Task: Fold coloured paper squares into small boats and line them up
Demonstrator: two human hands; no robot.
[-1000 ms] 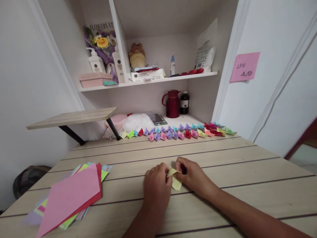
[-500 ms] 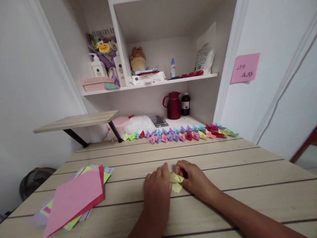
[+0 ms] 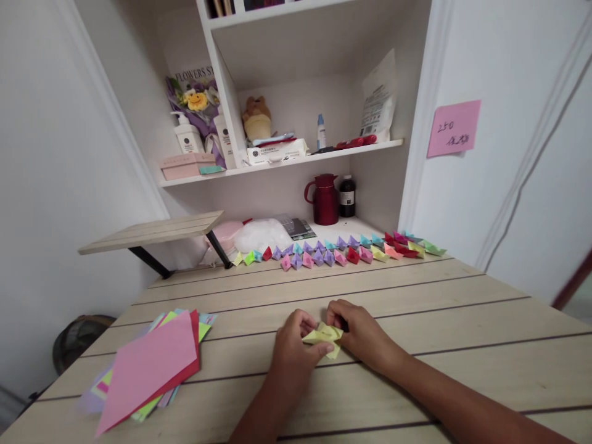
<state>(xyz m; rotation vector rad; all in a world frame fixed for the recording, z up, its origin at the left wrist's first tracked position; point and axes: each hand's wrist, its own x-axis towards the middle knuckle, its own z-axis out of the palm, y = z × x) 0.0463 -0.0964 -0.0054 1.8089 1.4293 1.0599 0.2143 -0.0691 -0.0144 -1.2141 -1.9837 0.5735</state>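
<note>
A small pale-yellow folded paper piece [image 3: 324, 337] sits just above the wooden table [image 3: 416, 320], held between both hands. My left hand [image 3: 293, 348] pinches its left end with thumb and fingers closed. My right hand [image 3: 358, 330] grips its right end, fingers curled round it. A pile of coloured paper sheets [image 3: 148, 367], pink on top, lies at the near left. A long row of small folded paper shapes [image 3: 342, 251] in several colours runs along the table's far edge.
A raised wooden board on a black bracket [image 3: 157, 233] juts out at the back left. Behind the row stand a dark red jug [image 3: 324, 198], a dark bottle [image 3: 346, 194] and a white bag [image 3: 261, 234]. A pink note [image 3: 453, 128] hangs on the right wall.
The yellow piece has been drawn out flatter and wider between my hands; my left hand has turned so its thumb shows beneath the paper. The view has tilted up and shifted slightly.
</note>
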